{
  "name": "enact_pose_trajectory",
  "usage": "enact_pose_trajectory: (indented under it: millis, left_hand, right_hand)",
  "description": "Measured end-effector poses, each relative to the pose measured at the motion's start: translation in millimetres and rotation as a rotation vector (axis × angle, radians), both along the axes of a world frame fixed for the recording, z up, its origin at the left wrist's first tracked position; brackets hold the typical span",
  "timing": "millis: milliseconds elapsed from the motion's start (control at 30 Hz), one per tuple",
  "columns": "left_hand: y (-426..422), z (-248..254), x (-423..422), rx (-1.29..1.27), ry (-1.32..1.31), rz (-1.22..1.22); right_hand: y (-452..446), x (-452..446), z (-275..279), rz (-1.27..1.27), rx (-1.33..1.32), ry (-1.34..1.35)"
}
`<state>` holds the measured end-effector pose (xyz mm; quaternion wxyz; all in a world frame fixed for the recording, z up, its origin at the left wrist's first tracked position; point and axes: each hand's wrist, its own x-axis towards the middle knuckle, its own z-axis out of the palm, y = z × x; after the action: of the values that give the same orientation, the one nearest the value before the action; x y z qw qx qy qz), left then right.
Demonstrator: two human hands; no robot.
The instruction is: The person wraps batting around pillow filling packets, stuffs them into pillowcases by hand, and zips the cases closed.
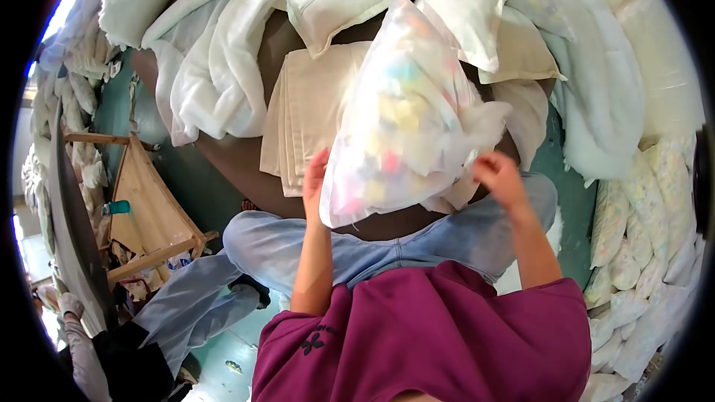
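A white see-through cushion insert [402, 115] stuffed with multicoloured scraps tilts up above my lap. My left hand [316, 177] is at its lower left edge, with the fingers partly hidden behind the fabric. My right hand [500, 176] is by the right edge, its thumb and fingers pinched close to the white fabric; what lies between them is too small to make out. White fluffy stuffing [488, 123] bulges at the insert's right side. Under and left of it, folded beige cloth [287, 126] rests on a brown round surface [231, 171].
Finished-looking white cushions [339, 4] and white batting [220, 74] ring the far side. Stuffed clear bags [648, 216] pile up at right. A wooden frame [153, 208] stands on the green floor at left. Another person's gloved hand [71, 305] shows at lower left.
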<state>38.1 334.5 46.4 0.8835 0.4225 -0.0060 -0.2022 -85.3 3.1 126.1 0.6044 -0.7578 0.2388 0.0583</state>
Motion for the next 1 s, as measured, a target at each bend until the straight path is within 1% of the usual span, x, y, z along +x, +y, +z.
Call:
enact_pose_trajectory:
  millis: [33, 67, 100, 133, 167, 200, 233, 267, 333, 367, 433, 467, 533, 600, 633, 667, 767, 800, 833, 867, 900, 933, 1000]
  left_hand:
    - [3, 9, 4, -0.026, -0.031, 0.035]
    - [3, 20, 8, -0.052, -0.063, 0.068]
    - [-7, 34, 8, -0.006, -0.133, 0.111]
    - [-19, 54, 3, 0.224, -0.118, -0.030]
    - [-32, 52, -7, 0.010, 0.105, -0.163]
    - [-50, 57, -20, 0.344, -0.558, -0.207]
    - [-78, 77, -29, 0.461, -0.947, -0.158]
    - [-93, 105, -42, 0.604, -1.070, -0.313]
    - [-123, 112, -73, 0.665, -1.249, -0.512]
    - [-131, 104, -87, 0.615, -1.273, -0.627]
    - [-134, 82, -103, 0.491, -1.257, -0.707]
    - [-137, 68, -106, 0.431, -1.247, -0.748]
    - [-128, 34, -100, 0.541, -1.013, -0.662]
    - [-118, -7, -86, 0.696, -0.781, -0.363]
    - [-119, -3, -71, 0.772, -0.532, -0.252]
    - [-121, 0, -55, 0.837, -0.284, -0.138]
    - [-126, -32, -29, 1.121, -0.480, -0.146]
    - [-133, -30, -26, 1.061, -0.300, -0.311]
    - [-139, -48, -27, 1.034, -0.308, -0.362]
    - [-146, -65, -30, 0.975, -0.279, -0.361]
    - [-153, -76, -33, 0.917, -0.249, -0.360]
    - [-159, -72, -36, 0.828, -0.186, -0.306]
    - [-164, -72, -35, 0.655, -0.065, -0.246]
  right_hand:
    - [-13, 6, -6, -0.203, -0.024, -0.108]
    - [-36, 13, -14, -0.232, -0.103, -0.224]
    - [-50, 23, -20, -0.375, -0.054, -0.371]
    - [-70, 33, -22, -0.454, -0.087, -0.384]
    - [-87, 44, -21, -0.528, -0.123, -0.396]
    - [-92, 56, -7, -0.547, -0.078, -0.454]
    - [-95, 68, 10, -0.566, -0.032, -0.514]
    - [-103, 78, 16, -0.430, 0.060, -0.602]
    - [-116, 88, 25, -0.159, 0.243, -0.768]
    - [-120, 88, 33, -0.103, 0.159, -0.664]
    - [-126, 87, 47, 0.006, -0.011, -0.453]
    - [-124, 82, 43, 0.039, 0.114, -0.408]
    - [-119, 73, 43, 0.138, 0.053, -0.247]
    - [-110, 62, 39, 0.136, -0.075, -0.204]
    - [-108, 61, 36, 0.134, -0.137, -0.187]
    - [-109, 62, 30, 0.111, -0.097, -0.212]
    - [-119, 71, 13, 0.037, -0.010, -0.302]
    - [-121, 83, 13, -0.002, -0.045, -0.337]
    - [-120, 98, 16, -0.042, -0.082, -0.370]
    - [-119, 114, 20, -0.082, -0.120, -0.402]
    - [-117, 131, 26, -0.015, -0.119, -0.481]
    - [-111, 150, 34, 0.053, -0.118, -0.559]
    - [-87, 184, 58, 0.174, -0.283, -0.707]
